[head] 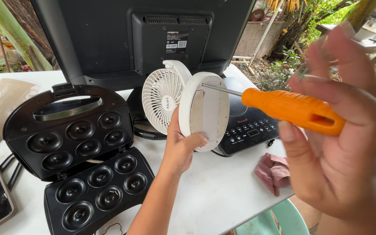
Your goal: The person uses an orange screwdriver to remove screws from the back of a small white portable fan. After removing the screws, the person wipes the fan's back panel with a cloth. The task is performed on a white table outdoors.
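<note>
Small white fan (183,104): round grille head with radial slats and a curved white handle at the top, joined to a round flat base; held tipped over above the desk, the underside of the base turned toward the camera, showing two pale rectangular pads. Screwdriver (283,106): orange plastic handle with a slot near its end, slim bare metal shaft, lying roughly level with its tip touching the upper part of the fan's base.

White table (214,191): doughnut maker (79,156), cooktop (249,126), perhaps a pink cloth (273,172).
</note>
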